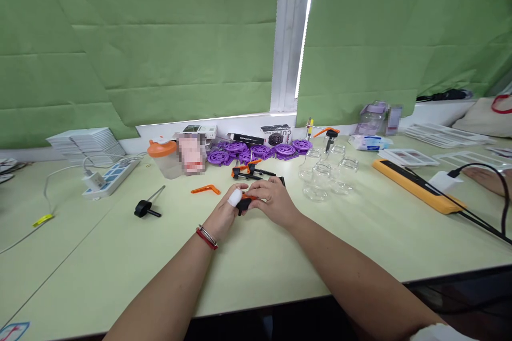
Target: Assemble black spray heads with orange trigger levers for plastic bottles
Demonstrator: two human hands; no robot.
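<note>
My left hand (226, 213), with a white wrap on its thumb, is closed around a small black part with an orange piece (245, 203). My right hand (276, 200) grips the same part from the right; its fingers cover much of it. Just beyond my hands lie black rods with round heads and orange arms (240, 172). A loose bent orange handle (206, 189) rests to the left. Farther left is a black round piece with a metal shaft and a black peg (143, 208).
Purple openwork discs (236, 152) are heaped at the back. Several clear glass jars (320, 181) stand to the right, near a yellow power strip (416, 186). A white power strip (116, 176) and an orange-lidded cup (165, 157) stand left. Another person's arm (490, 178) rests far right.
</note>
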